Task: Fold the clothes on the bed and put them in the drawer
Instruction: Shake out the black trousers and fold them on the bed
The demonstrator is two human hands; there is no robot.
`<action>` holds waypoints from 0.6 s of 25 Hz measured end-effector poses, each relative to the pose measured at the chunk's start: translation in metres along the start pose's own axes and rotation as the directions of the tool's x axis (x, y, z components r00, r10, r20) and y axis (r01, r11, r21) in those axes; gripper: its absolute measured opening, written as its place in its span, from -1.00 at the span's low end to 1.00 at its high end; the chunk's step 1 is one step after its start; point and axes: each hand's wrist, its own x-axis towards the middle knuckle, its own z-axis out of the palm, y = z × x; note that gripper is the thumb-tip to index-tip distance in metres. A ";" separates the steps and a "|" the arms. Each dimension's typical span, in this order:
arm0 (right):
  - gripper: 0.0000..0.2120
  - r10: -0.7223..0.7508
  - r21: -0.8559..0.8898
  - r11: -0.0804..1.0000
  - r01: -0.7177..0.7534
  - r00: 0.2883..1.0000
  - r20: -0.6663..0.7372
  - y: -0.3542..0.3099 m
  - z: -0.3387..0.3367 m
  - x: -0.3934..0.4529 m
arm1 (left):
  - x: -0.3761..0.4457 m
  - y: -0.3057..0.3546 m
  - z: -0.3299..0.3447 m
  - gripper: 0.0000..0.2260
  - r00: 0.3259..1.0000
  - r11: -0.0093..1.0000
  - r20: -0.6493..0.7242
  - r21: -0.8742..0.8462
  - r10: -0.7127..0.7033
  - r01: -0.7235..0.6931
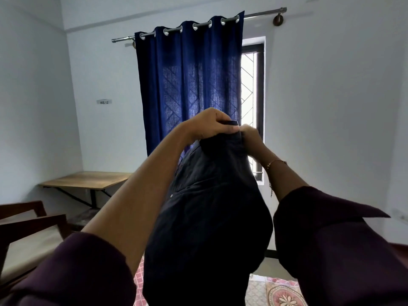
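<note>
**Dark navy garment held up in both hands before the curtain**

Dark navy cloth fills the middle of my view: a garment (207,217), with seams and what looks like a pocket line, hangs from raised hands and drops out of sight at the lower edge. Whether it is trousers or a shirt I cannot tell. My left hand (206,124) has its fingers curled over the top edge of the fabric, gripping it. My right hand (250,134) pinches the same edge just beside the left, so the two hands touch or nearly touch at the highest point of the cloth. A thin gold bracelet (276,162) sits on the right wrist, and dark maroon sleeves (331,239) cover both forearms lower down.

Behind the garment hangs a deep blue eyelet curtain (187,85) on a metal rod (262,15), drawn across most of a window (251,102) with a diagonal grille. To the left a wooden folding bench (88,180) stands against the wall, under a small label reading "WS 12" (104,102). A dark wooden frame (28,217) shows at the far left. Below the garment I see a patterned bedspread (280,292) in pink and cream.
</note>
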 end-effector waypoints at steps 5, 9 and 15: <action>-0.69 0.250 0.103 0.963 -0.248 0.968 -0.012 -0.014 -0.004 0.001 | 0.015 -0.006 0.021 -0.83 0.936 0.975 -0.337 0.219 0.103 -0.029; -0.65 0.076 0.193 0.967 -0.165 0.914 0.398 -0.038 -0.033 -0.019 | 0.031 -0.004 0.016 -0.81 0.887 0.975 -0.461 0.184 -0.029 0.128; -0.63 -0.061 0.083 0.996 0.044 0.975 0.213 -0.029 -0.044 -0.017 | 0.026 -0.002 0.024 -0.73 0.940 0.901 -0.342 -0.413 -0.016 -0.135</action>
